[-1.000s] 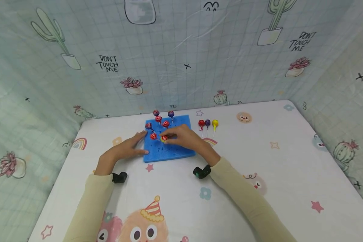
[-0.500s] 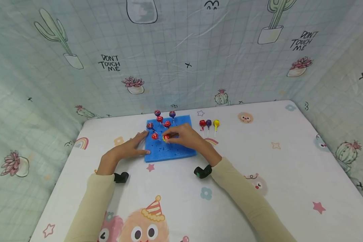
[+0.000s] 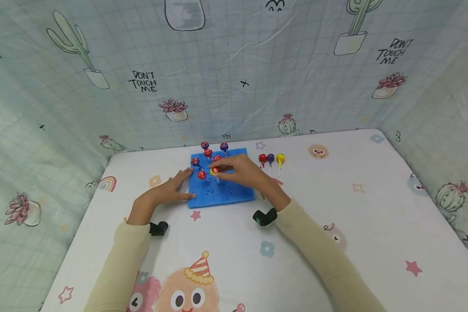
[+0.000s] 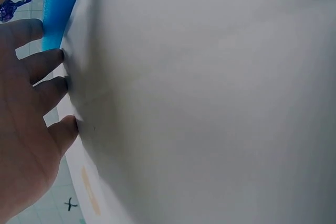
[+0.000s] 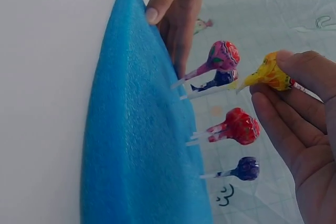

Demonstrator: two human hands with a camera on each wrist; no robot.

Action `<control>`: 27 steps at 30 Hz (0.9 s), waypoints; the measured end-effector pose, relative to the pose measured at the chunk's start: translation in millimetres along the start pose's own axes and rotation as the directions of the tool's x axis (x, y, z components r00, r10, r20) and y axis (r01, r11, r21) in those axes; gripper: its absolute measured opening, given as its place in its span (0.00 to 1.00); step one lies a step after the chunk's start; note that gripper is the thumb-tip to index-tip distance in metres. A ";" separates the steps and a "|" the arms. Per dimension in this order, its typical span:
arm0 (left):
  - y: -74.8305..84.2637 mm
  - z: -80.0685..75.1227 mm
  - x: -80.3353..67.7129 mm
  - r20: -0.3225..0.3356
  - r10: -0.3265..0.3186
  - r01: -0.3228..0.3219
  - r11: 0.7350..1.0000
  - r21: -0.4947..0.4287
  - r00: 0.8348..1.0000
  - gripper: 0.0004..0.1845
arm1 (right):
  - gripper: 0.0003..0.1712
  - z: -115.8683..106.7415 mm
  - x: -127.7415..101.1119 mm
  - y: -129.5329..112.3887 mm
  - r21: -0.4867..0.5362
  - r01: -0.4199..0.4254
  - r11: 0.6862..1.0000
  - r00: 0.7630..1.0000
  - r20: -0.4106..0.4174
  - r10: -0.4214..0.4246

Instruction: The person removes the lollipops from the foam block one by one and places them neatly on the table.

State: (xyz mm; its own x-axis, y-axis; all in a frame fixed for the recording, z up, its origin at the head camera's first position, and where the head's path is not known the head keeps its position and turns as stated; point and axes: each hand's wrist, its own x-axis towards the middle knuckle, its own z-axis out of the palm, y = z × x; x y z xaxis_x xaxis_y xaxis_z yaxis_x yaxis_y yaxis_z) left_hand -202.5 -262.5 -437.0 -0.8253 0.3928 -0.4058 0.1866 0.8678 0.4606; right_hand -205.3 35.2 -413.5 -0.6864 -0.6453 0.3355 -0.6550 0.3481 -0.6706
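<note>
yellow-red lollipop [image 5: 272, 72] pinched over blue foam block [image 3: 226, 190]

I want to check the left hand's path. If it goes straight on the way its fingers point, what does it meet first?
The left hand already touches the near-left edge of the blue foam. Going on, it would probably meet the nearest red lollipop first, though depth is unclear.

Left hand [image 4: 26, 124] fingers spread, fingertips against the white table [image 4: 210, 103] beside blue foam [image 4: 60, 3]

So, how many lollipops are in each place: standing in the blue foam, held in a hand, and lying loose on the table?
Standing lollipops in the blue foam block: 6
Held lollipop in the right hand: 1
Loose lollipops on the table: 3
Total: 10
</note>
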 end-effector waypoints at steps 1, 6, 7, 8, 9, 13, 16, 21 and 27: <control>-0.1 -0.1 0.2 0.001 0.000 0.000 1.000 0.002 1.000 0.57 | 0.19 -1.3 0.1 0.2 0.000 0.001 1.000 1.000 -0.001 -0.001; 0.6 -0.7 0.3 -0.004 0.013 -0.013 1.000 -0.001 1.000 0.57 | 0.18 -8.6 -1.2 -0.2 -0.012 -0.021 1.000 1.000 -0.009 0.021; 0.9 -0.9 0.2 -0.004 0.011 -0.011 1.000 -0.003 1.000 0.57 | 0.18 -10.0 -1.7 -0.3 -0.020 -0.029 0.999 1.000 -0.007 0.029; 1.3 -1.1 -0.1 -0.002 0.011 -0.011 1.000 -0.005 1.000 0.57 | 0.18 -11.4 -2.3 -0.5 -0.026 -0.039 0.999 0.999 -0.005 0.039; 1.4 -1.3 0.0 -0.001 0.009 -0.009 1.000 -0.006 1.000 0.57 | 0.18 -12.8 -2.9 -0.5 -0.028 -0.046 0.999 0.999 -0.002 0.046; 2.5 -2.6 0.4 0.010 -0.002 0.002 1.000 -0.009 1.000 0.58 | 0.19 -18.2 -4.8 -0.3 -0.032 -0.069 0.997 0.998 0.004 0.069; 3.1 -3.8 0.7 0.014 -0.003 0.003 1.000 -0.010 1.000 0.58 | 0.18 -21.2 -5.2 -0.1 -0.038 -0.063 0.997 0.998 -0.001 0.063; 4.0 -6.5 0.4 0.021 -0.011 0.011 1.000 -0.011 1.000 0.58 | 0.19 -26.8 -6.6 0.7 -0.083 -0.060 0.995 0.998 0.000 0.061; 1.3 -5.7 2.0 0.029 -0.008 0.008 1.000 -0.014 1.000 0.58 | 0.17 -28.6 -11.1 7.0 -0.063 -0.043 0.997 0.999 0.008 0.044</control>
State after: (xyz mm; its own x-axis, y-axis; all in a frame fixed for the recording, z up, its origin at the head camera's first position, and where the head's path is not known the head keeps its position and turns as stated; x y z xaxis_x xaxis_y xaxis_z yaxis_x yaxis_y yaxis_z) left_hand -206.9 -262.4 -432.7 -0.8110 0.3948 -0.4317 0.1727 0.8667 0.4681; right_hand -211.2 64.2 -403.0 -0.7120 -0.6345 0.3007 -0.6431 0.4176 -0.6418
